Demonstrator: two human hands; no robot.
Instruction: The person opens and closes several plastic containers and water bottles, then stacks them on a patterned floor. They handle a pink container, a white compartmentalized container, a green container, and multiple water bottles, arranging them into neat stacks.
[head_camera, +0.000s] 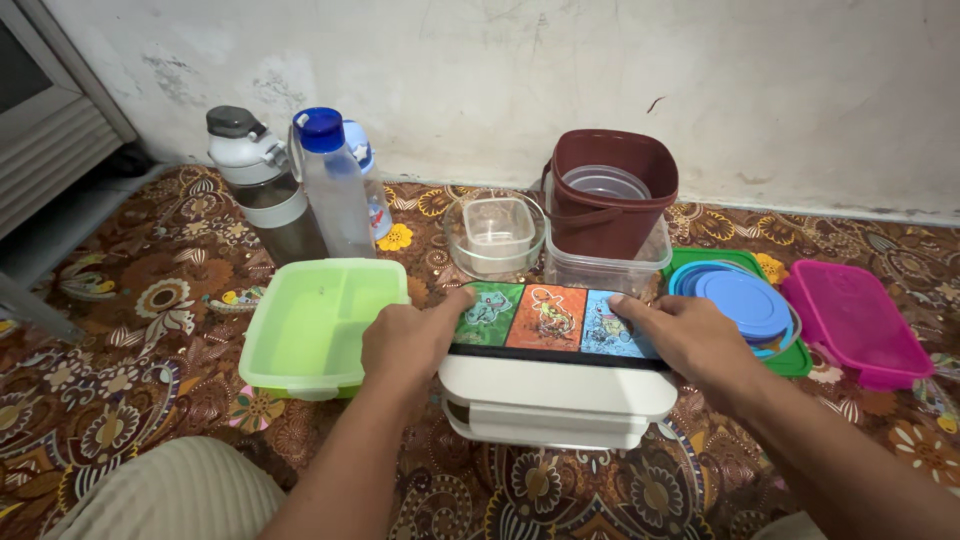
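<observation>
Centre of the patterned brown floral mat (150, 330): a white plastic lunch box (555, 395), rounded at the corners, stacked in tiers, capped by a flat lid (545, 318) with three cartoon panels in green, orange and blue.

To its left, touching close: a translucent lime-green container (315, 322), rectangular, lidless, divided inside. Behind that, by the scuffed whitish wall (600, 70): a smoky bottle with a grey and white cap (258, 180), a clear bottle with a blue cap (330, 180), and a third bottle (368, 185) half hidden behind it.

Directly behind the lunch box: a round clear glass bowl (480, 262) with a small square clear tub (498, 228) nested in it, then a maroon square bucket (610, 190) seated in a clear square tub (605, 268), with clear round pieces inside the bucket. Right: round blue lids (742, 300) piled on a green square lid (795, 358), then a magenta rectangular container (855, 322).

Left hand (408, 340) laid on the left end of the lid, fingers loosely curled, close together, thumb reaching onto the green panel. Right hand (685, 335) laid on the right end, fingers fairly flat and slightly spread, tips on the blue panel. Both pressing or resting on the lid rather than clasping it; nothing lifted. A pale ribbed knee (170, 495) at bottom left.
</observation>
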